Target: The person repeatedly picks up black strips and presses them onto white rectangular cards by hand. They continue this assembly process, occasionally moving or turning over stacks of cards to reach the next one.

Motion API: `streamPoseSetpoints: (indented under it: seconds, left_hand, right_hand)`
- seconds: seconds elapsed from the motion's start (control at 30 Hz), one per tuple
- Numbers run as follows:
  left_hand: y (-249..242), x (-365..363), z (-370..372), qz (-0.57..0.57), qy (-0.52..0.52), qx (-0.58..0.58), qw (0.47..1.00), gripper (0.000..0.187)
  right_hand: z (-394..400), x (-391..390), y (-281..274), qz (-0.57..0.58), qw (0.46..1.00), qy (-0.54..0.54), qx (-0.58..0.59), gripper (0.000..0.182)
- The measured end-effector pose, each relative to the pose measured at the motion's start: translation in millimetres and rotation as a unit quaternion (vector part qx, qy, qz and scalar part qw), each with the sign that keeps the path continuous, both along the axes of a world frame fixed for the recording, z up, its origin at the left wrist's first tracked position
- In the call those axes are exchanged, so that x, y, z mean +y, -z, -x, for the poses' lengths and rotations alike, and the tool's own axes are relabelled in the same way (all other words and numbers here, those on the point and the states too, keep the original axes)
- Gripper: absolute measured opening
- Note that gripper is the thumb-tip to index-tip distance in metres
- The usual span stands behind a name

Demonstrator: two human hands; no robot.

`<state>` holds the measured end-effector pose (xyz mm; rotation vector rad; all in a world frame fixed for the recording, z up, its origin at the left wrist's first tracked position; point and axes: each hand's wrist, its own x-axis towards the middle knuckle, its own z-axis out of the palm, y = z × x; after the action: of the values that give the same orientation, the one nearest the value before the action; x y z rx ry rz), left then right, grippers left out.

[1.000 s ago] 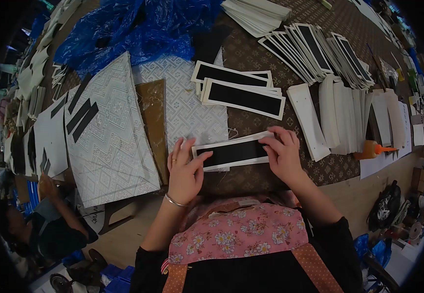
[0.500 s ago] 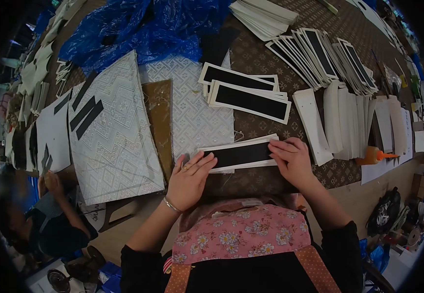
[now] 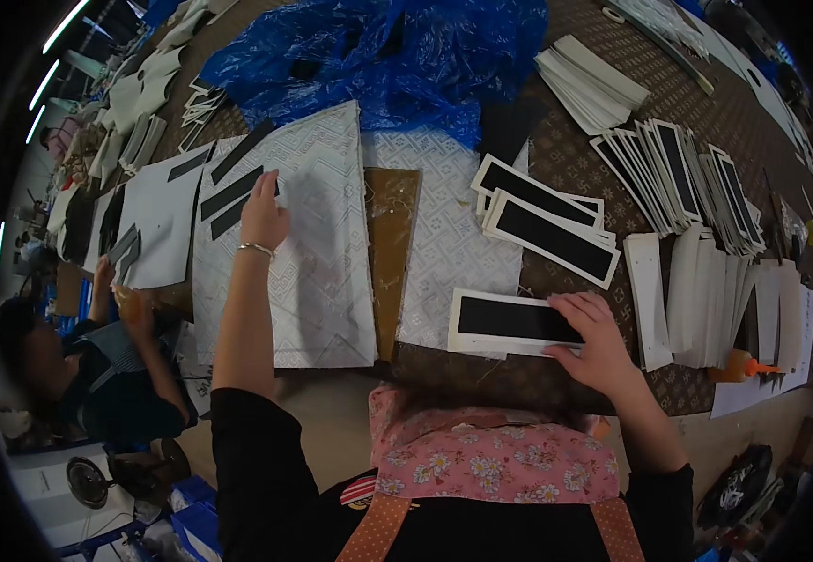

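My right hand [image 3: 596,339] grips the right end of a white strip with a black panel [image 3: 509,318], fingers over its far edge and thumb at its near edge. This piece lies at the table's front. Over on the left, my left hand [image 3: 264,217] rests on a board covered in pale patterned fabric [image 3: 317,253]. Its fingers are stretched out at the right end of a black strip [image 3: 230,193]. Another black strip [image 3: 243,152] lies farther back on that board. More black-panelled white strips [image 3: 556,239] are piled beyond my right hand.
Blue plastic sheeting [image 3: 369,66] is heaped at the back. Stacks of white strips [image 3: 692,295] and black-panelled ones [image 3: 678,173] stand on the right, near an orange-tipped glue bottle [image 3: 736,366]. A co-worker [image 3: 111,375] sits at the left, hands on dark strips.
My left hand has left the black-panelled strip and moved left to the black strips on the board. My right hand stays at the panelled strip's right end. The view has shifted left.
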<state>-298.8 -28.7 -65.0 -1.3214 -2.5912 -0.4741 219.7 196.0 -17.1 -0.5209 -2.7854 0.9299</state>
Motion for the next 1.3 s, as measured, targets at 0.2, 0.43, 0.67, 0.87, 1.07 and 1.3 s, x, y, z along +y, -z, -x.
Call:
streamPoseSetpoints:
  seconds: [0.2,0.43,0.67,0.87,1.07,1.3]
  left_hand:
    - [-25,12,-1,0.255,-0.092,-0.062,0.96,0.073]
    - [-55,3,-106,0.201,0.114,-0.112,0.966,0.084]
    - [-115,31,-253,-0.205,0.347,-0.478,0.78,0.091]
    - [-111,47,-318,-0.395,0.341,-0.58,0.626,0.078]
    - [-8,14,-287,-0.232,0.162,-0.467,0.838,0.054]
    - [14,12,-305,-0.192,0.169,-0.34,0.905,0.046]
  right_hand:
    - [10,33,-20,-0.116,0.981,0.129,0.082,0.071]
    - [7,22,-6,-0.07,0.983,0.126,0.117,0.068]
    - [49,-45,-24,0.142,0.965,-0.043,0.215,0.056]
    - [42,-59,-8,0.167,0.947,-0.025,0.274,0.044]
    - [9,-26,-4,0.107,0.99,0.024,0.089,0.041]
    - [19,-25,19,-0.021,0.998,-0.051,0.027,0.039]
